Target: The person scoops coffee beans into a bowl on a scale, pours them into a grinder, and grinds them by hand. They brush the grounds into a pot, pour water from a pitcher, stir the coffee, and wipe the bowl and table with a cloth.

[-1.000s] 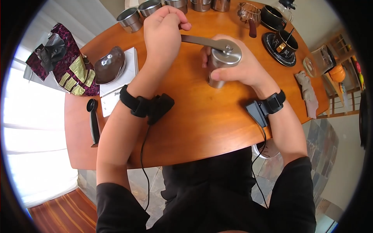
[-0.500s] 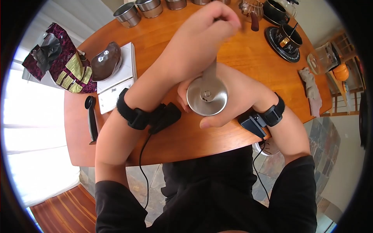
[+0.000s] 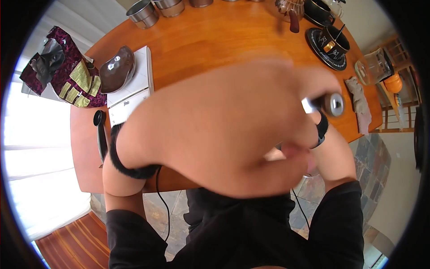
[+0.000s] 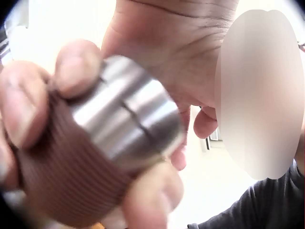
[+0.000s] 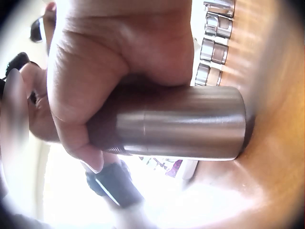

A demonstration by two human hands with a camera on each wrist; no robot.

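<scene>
The relation that matters is between the left hand [image 3: 233, 130] and the grinder [image 5: 186, 126]: the grinder sits below this hand, and in the head view it is hidden. The right hand [image 5: 114, 62] is the nearer one; its fingers are wrapped around the grinder. In the right wrist view the long axis runs from this hand toward 3 o'clock, to the table [image 3: 201, 45]; whether the steel end touches it, I cannot tell. The left hand is blurred, but its fingers seem curled around the knob [image 3: 336, 105], which shows between 2 and 3 o'clock from the middle of the hand.

Half a second ago the left hand was at 12 o'clock of the grinder, whose top was visible. Now it has swung clockwise, looks much larger, and covers most of the right hand.
</scene>
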